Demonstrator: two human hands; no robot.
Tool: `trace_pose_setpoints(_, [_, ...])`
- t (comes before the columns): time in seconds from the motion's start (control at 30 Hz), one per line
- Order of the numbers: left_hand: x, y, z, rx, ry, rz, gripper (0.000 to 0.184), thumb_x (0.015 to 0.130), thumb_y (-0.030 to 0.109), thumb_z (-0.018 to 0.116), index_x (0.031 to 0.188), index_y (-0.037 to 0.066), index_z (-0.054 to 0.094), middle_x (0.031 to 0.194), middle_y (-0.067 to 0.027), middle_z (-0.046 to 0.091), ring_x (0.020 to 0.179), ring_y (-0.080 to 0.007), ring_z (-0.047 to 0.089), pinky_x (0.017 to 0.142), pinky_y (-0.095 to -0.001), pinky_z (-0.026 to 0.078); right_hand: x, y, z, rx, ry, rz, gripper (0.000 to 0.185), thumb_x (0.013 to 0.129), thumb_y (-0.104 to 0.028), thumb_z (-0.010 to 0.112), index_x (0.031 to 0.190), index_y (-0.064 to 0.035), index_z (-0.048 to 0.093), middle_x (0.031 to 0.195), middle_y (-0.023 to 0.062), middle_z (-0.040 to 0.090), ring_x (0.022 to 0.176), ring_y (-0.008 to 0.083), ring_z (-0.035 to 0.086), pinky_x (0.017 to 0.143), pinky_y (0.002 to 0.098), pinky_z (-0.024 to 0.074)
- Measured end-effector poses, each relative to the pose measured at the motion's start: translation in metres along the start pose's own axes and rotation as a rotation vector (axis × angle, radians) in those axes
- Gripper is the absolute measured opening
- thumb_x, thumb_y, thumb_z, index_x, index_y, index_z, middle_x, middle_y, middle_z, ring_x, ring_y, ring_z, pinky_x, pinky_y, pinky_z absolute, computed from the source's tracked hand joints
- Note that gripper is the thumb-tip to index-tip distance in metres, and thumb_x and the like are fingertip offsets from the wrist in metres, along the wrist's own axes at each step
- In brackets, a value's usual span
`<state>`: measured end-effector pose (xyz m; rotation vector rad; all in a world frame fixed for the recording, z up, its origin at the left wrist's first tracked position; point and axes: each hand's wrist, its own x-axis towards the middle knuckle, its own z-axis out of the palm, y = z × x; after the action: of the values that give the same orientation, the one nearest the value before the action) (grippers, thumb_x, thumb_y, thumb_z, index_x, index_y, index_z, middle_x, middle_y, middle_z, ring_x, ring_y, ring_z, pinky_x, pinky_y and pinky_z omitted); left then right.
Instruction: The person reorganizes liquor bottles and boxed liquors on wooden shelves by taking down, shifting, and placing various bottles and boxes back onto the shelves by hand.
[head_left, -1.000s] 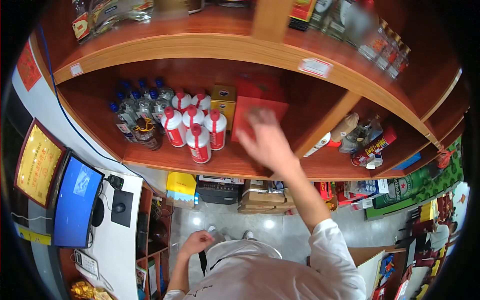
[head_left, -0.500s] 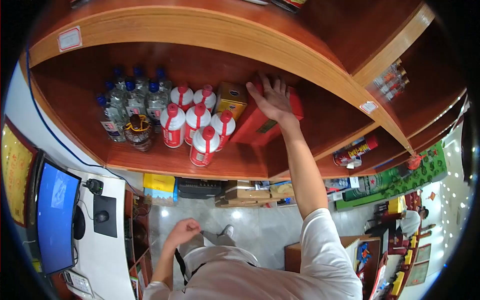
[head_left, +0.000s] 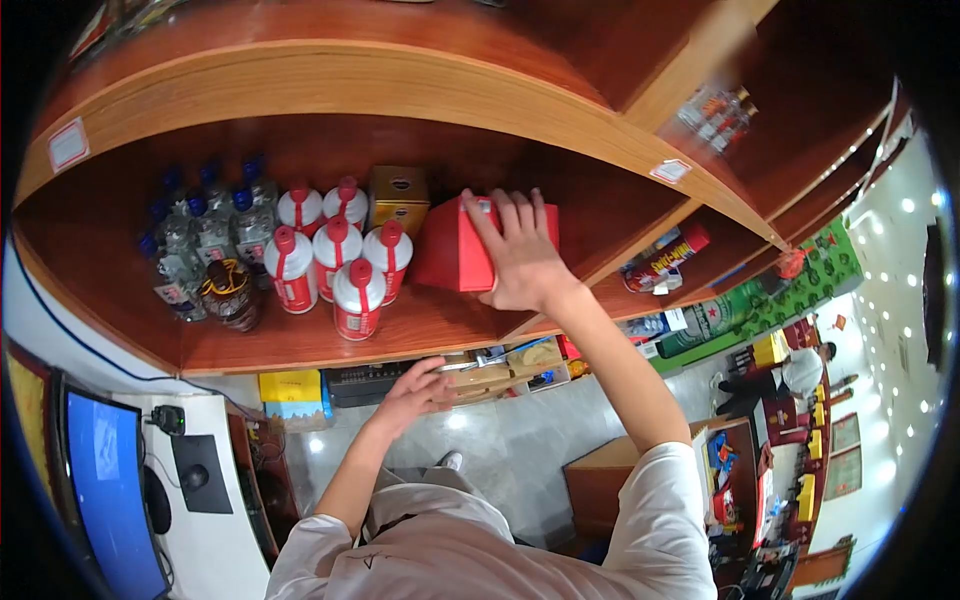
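My right hand [head_left: 530,265] is spread over a red box [head_left: 475,258] on the shelf, with fingertips at its upper edge and the palm against the near side, gripping it. The box is tilted. Left of it stand a gold box [head_left: 399,200] and several white bottles [head_left: 358,290] with red caps and labels. My left hand [head_left: 408,402] hangs in front of the shelf's lower edge, fingers apart and nothing in it.
Clear bottles with blue caps [head_left: 212,235] and a dark brown jar [head_left: 230,292] share the shelf's left part. A wooden upright [head_left: 640,245] divides it on the right. A monitor [head_left: 105,480] and mouse [head_left: 195,477] sit lower left. A person [head_left: 800,373] stands far right.
The red box has turned and come toward the shelf's front, with my right hand on it. My left hand has risen toward the shelf, its fingers opening out. The view has shifted right.
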<state>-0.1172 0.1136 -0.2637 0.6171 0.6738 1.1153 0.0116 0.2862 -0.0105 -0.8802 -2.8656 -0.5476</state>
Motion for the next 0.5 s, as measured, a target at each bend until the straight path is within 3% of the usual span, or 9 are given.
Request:
trace_pose_setpoints(0.03, [0.011,0.000,0.001,-0.057,-0.009,0.028,0.064,0.105,0.036,0.060,0.155,0.007,0.033,0.140,-0.0229,0.057,0.119,-0.0321,0.064,0.100,-0.0448,0.055,-0.005,-0.002,0.001,0.077,0.083,-0.030,0.130,0.057,-0.033,0.089,0.163,-0.0094,0.017,0.149,0.0316,0.037,0.138,0.0507,0.035,0.119,0.0677,0.0203])
trace_pose_setpoints(0.13, [0.035,0.007,0.004,-0.331,0.045,0.030,0.074,0.104,0.053,0.052,0.158,0.010,0.025,0.143,-0.0259,0.054,0.126,-0.0389,0.060,0.106,-0.0497,0.051,-0.018,-0.014,-0.001,0.016,0.086,-0.013,0.128,0.056,-0.036,0.089,0.161,-0.0059,0.022,0.144,0.0341,0.039,0.134,0.0527,0.038,0.118,0.0661,0.0237])
trace_pose_setpoints(0.17, [0.039,0.017,0.014,-0.419,0.052,0.020,0.079,0.101,0.066,0.046,0.156,0.013,0.028,0.143,-0.0271,0.054,0.128,-0.0416,0.058,0.110,-0.0532,0.046,-0.024,-0.017,0.000,-0.026,0.081,-0.005,0.126,0.056,-0.035,0.089,0.160,-0.0057,0.025,0.140,0.0347,0.042,0.131,0.0540,0.040,0.117,0.0653,0.0256])
trace_pose_setpoints(0.2, [0.049,0.013,0.011,-0.530,0.030,0.041,0.079,0.097,0.071,0.050,0.151,0.016,0.035,0.141,-0.0255,0.056,0.128,-0.0420,0.057,0.111,-0.0544,0.044,-0.031,-0.019,0.003,-0.026,0.097,-0.005,0.130,0.052,-0.038,0.091,0.160,-0.0058,0.026,0.139,0.0341,0.043,0.130,0.0540,0.041,0.116,0.0656,0.0263])
trace_pose_setpoints(0.27, [0.061,0.014,0.014,-0.675,-0.029,0.059,0.077,0.093,0.075,0.051,0.144,0.017,0.045,0.140,-0.0233,0.056,0.130,-0.0407,0.055,0.111,-0.0548,0.043,-0.052,-0.024,-0.003,0.082,0.206,-0.028,0.134,0.047,-0.043,0.093,0.159,-0.0059,0.029,0.137,0.0336,0.045,0.128,0.0529,0.042,0.113,0.0655,0.0291])
trace_pose_setpoints(0.3, [0.065,0.013,0.019,-0.678,0.079,0.032,0.074,0.097,0.074,0.045,0.146,0.019,0.045,0.158,-0.0208,0.042,0.144,-0.0376,0.043,0.115,-0.0567,0.037,-0.061,-0.028,-0.009,0.117,0.225,-0.013,0.136,0.045,-0.045,0.093,0.159,-0.0060,0.030,0.136,0.0334,0.045,0.126,0.0522,0.043,0.111,0.0654,0.0303])
trace_pose_setpoints(0.33, [0.069,0.009,0.020,-0.666,0.059,0.044,0.078,0.096,0.075,0.044,0.153,0.022,0.040,0.160,-0.0158,0.039,0.147,-0.0341,0.039,0.118,-0.0566,0.034,-0.073,-0.034,-0.019,0.158,0.245,-0.002,0.138,0.042,-0.046,0.094,0.158,-0.0061,0.031,0.135,0.0332,0.045,0.125,0.0516,0.044,0.109,0.0653,0.0315])
trace_pose_setpoints(0.4, [0.063,0.019,0.059,-0.581,-0.072,0.285,0.082,0.094,0.075,0.046,0.158,0.024,0.035,0.160,-0.0128,0.040,0.146,-0.0333,0.041,0.121,-0.0551,0.031,-0.100,-0.043,-0.044,0.235,0.246,0.010,0.130,0.047,-0.038,0.091,0.158,-0.0064,0.032,0.135,0.0326,0.045,0.123,0.0506,0.044,0.107,0.0649,0.0320])
trace_pose_setpoints(0.5, [0.029,0.020,0.120,-0.444,0.012,0.386,0.084,0.095,0.069,0.053,0.159,0.019,0.033,0.160,-0.0123,0.041,0.145,-0.0322,0.042,0.122,-0.0531,0.031,-0.155,-0.046,-0.061,0.260,0.274,-0.062,0.124,0.049,-0.028,0.088,0.158,-0.0071,0.033,0.135,0.0317,0.045,0.124,0.0492,0.045,0.108,0.0631,0.0334])
